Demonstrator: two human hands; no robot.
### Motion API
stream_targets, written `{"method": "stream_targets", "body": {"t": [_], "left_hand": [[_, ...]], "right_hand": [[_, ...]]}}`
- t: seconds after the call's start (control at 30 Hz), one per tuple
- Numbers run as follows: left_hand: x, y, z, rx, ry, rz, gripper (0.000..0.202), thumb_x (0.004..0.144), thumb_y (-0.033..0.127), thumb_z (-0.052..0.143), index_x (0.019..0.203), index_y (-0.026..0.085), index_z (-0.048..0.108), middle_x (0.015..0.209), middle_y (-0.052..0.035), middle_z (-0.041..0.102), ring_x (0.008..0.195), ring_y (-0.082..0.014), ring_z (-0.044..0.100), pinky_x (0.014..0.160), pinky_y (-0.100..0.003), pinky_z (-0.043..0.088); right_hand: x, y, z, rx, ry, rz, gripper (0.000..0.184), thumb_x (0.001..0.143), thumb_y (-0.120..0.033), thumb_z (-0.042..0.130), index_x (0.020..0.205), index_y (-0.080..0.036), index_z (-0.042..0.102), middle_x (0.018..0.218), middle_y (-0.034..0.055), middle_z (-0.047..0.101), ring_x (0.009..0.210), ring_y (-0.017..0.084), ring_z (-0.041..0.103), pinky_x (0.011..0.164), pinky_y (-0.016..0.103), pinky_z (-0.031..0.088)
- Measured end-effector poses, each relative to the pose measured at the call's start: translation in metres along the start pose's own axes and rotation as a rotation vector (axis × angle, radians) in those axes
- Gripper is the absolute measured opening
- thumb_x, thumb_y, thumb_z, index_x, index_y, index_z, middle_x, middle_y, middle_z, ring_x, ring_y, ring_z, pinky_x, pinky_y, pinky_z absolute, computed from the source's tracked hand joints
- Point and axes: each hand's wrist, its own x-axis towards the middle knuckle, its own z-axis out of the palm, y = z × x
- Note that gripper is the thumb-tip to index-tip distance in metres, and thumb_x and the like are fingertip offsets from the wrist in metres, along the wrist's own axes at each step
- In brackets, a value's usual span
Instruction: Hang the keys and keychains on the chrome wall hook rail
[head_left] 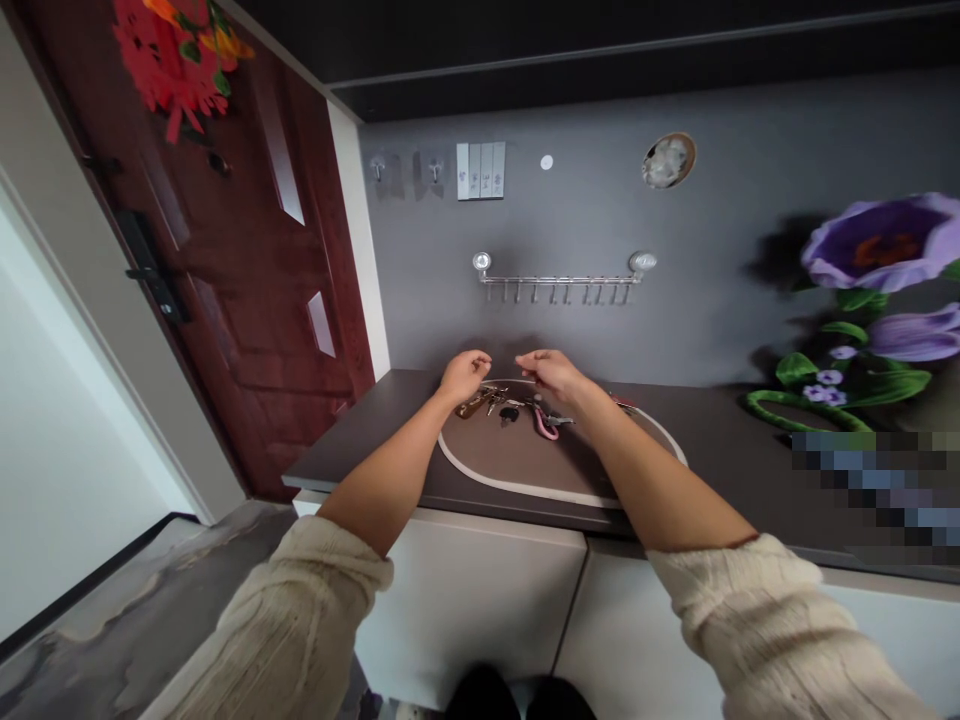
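Note:
Over the back of a brown mat (510, 465) with a pale rim, both my hands face each other with a gap between them. The fingers of my left hand (463, 377) are curled in, and anything between them is too small to make out. My right hand (553, 372) has its fingertips drawn together, pointing left; I cannot make out anything in them. Several keys (493, 398) lie on the mat below, near my left hand. Beside them are a black key fob (509, 414) and a pink strap (545, 425). Something red, partly hidden, lies behind my right forearm.
A clear rail with hooks (564, 282) is fixed to the grey wall. Above it are labelled strips (481, 171) and a round hole (669, 161). Purple flowers (885, 245) stand at the right. A dark red door (262, 270) is at the left; a black shelf (600, 45) overhangs.

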Motion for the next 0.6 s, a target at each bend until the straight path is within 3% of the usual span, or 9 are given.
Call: {"method": "stream_targets", "body": {"t": [0.13, 0.3, 0.47, 0.6], "left_hand": [[-0.001, -0.007, 0.002, 0.272, -0.039, 0.057, 0.018, 0.070, 0.019, 0.050, 0.082, 0.016, 0.063, 0.080, -0.0044, 0.059, 0.067, -0.0113, 0.048, 0.067, -0.024, 0.037], [-0.002, -0.007, 0.003, 0.317, -0.103, -0.003, 0.018, 0.070, 0.021, 0.049, 0.077, 0.016, 0.065, 0.074, -0.0047, 0.062, 0.065, -0.0129, 0.051, 0.064, -0.024, 0.038], [-0.005, -0.006, 0.004, 0.288, -0.118, -0.054, 0.018, 0.069, 0.020, 0.050, 0.075, 0.015, 0.066, 0.073, -0.0053, 0.063, 0.064, -0.0125, 0.053, 0.062, -0.024, 0.038], [-0.006, -0.005, 0.005, 0.242, -0.131, -0.089, 0.017, 0.068, 0.019, 0.050, 0.073, 0.014, 0.065, 0.070, -0.0050, 0.064, 0.061, -0.0115, 0.053, 0.060, -0.023, 0.038]], "right_hand": [[0.008, 0.015, 0.011, -0.330, 0.094, -0.043, 0.005, 0.068, -0.018, 0.057, 0.065, -0.015, 0.059, 0.051, -0.0011, 0.052, 0.045, 0.007, 0.042, 0.048, 0.021, 0.032], [0.016, 0.028, 0.012, -0.792, 0.140, -0.070, 0.024, 0.070, -0.037, 0.054, 0.068, -0.016, 0.065, 0.066, 0.0071, 0.061, 0.066, 0.016, 0.055, 0.059, 0.026, 0.036], [0.016, 0.030, 0.013, -0.933, 0.068, -0.028, 0.040, 0.072, -0.052, 0.045, 0.071, -0.019, 0.067, 0.076, 0.0094, 0.064, 0.077, 0.021, 0.057, 0.066, 0.028, 0.038], [0.011, 0.025, 0.017, -0.975, 0.072, -0.016, 0.039, 0.073, -0.051, 0.043, 0.075, -0.021, 0.067, 0.084, 0.0086, 0.064, 0.085, 0.023, 0.056, 0.071, 0.030, 0.038]]}}
